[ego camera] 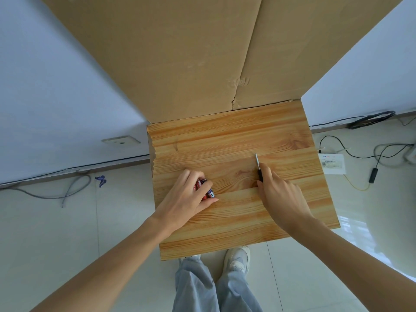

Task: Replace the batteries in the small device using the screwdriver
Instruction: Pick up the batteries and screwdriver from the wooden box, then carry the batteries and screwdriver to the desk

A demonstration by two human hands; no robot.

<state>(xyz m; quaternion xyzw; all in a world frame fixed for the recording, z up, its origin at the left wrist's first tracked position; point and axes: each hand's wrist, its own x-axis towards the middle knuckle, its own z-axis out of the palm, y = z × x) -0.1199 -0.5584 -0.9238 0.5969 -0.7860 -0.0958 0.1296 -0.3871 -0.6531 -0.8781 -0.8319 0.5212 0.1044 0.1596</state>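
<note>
My left hand [189, 194] rests on the wooden tabletop [236, 136] with its fingers curled over red and blue batteries [208, 189], which show between the fingers. My right hand [279, 192] lies to the right and grips a small screwdriver [258, 167] by its black handle. The thin metal shaft points away from me along the wood. No small device shows anywhere on the table; my hands may hide part of the surface.
A large sheet of brown cardboard [191, 52] stands against the table's far edge. Cables [56, 192] run along the tiled floor at left. At right lie a white box [333, 164] and more wires. My legs and shoes [237, 260] are below the near edge.
</note>
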